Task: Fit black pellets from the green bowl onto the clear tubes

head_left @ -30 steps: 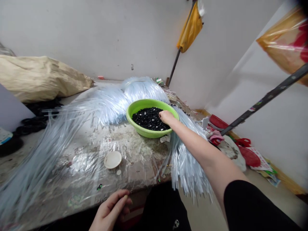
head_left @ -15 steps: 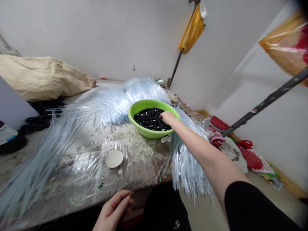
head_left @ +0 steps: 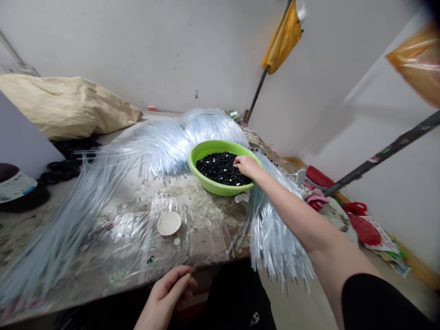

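My right hand [head_left: 246, 166] reaches over the rim of a green basin [head_left: 220, 188], its fingers pinched at the small black pieces [head_left: 220, 168] inside. A few white bits lie among those pieces. What the right fingertips hold, if anything, is too small to name. My left hand [head_left: 172, 289] is at the table's front edge, thumb pressed against the curled fingers; anything between them is hidden. A small white dish [head_left: 169, 223] sits on the plastic-covered table, beyond the left hand.
Clear plastic tubes lie in bundles at the left [head_left: 79, 206], behind the basin, and at the right [head_left: 275, 233], hanging over the edge. A cloth sack [head_left: 68, 105], black rings [head_left: 60, 170] and a dark bottle [head_left: 20, 188] stand left. A metal pole [head_left: 381, 153] slants at right.
The whole view has shifted slightly, so things appear a little further right. My right hand stays in the basin with fingers pinched; my left hand keeps its closed pose.
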`<move>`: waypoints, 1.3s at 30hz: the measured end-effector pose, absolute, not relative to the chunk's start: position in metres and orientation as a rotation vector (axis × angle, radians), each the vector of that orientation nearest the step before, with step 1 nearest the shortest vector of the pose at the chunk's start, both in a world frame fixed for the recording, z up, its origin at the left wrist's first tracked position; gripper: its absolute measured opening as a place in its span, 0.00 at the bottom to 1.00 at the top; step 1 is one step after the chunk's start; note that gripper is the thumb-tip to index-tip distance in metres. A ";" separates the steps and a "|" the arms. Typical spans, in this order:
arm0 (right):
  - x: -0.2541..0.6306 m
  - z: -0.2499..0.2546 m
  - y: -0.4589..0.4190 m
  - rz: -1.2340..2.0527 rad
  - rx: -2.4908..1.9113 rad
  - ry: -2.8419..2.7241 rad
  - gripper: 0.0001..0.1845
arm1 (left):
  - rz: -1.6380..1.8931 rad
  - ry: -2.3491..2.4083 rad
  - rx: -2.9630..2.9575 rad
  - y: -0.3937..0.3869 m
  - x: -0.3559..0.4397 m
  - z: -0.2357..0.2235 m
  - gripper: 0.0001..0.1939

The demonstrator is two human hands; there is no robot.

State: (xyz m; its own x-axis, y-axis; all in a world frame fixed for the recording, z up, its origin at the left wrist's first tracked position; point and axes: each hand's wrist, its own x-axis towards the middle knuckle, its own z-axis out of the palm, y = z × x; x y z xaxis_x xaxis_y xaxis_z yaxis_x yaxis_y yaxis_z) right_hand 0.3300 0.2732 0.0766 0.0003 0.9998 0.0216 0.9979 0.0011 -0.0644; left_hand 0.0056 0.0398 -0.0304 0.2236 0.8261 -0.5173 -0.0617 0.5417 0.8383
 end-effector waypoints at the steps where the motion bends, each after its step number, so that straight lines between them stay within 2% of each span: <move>1: 0.323 0.083 0.264 0.055 -2.125 -2.177 0.10 | 0.719 1.191 0.793 0.041 0.007 -0.028 0.26; 4: 0.294 0.097 0.220 0.123 -1.933 -2.213 0.10 | 0.735 1.161 0.770 0.044 0.012 -0.017 0.23; 6: 0.273 0.101 0.180 0.240 -1.645 -2.253 0.08 | 0.746 1.102 0.764 0.046 0.016 -0.006 0.21; 8: 0.252 0.099 0.138 0.392 -1.336 -2.301 0.08 | 0.753 1.032 0.757 0.048 0.022 0.004 0.20; 11: 0.227 0.087 0.088 0.575 -1.180 -2.377 0.10 | 0.790 0.979 0.743 0.050 0.029 0.016 0.19; 20: 0.200 0.050 0.057 0.957 -1.278 -2.182 0.06 | 0.845 1.020 0.924 0.049 0.027 0.016 0.11; 31: 0.184 0.024 0.056 1.061 -1.297 -1.895 0.10 | 0.826 1.086 0.950 0.048 0.017 0.008 0.14; 36: 0.189 0.027 0.058 0.979 -1.338 -1.854 0.10 | 0.932 1.431 1.684 0.083 -0.020 0.020 0.10; 37: 0.191 0.028 0.058 0.963 -1.344 -1.846 0.10 | 0.892 1.535 1.889 0.095 -0.032 0.022 0.10; 39: 0.193 0.029 0.057 0.938 -1.352 -1.831 0.11 | 0.586 1.923 2.186 0.123 -0.059 0.025 0.10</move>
State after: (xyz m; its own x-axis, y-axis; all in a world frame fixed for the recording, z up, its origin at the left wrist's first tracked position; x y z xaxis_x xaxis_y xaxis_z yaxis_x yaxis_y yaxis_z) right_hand 0.1933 0.0568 0.0291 -0.2419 0.9656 0.0955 0.4864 0.2059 -0.8492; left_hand -0.0591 0.1228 0.0248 0.0905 0.9800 0.1772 0.9124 -0.1529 0.3797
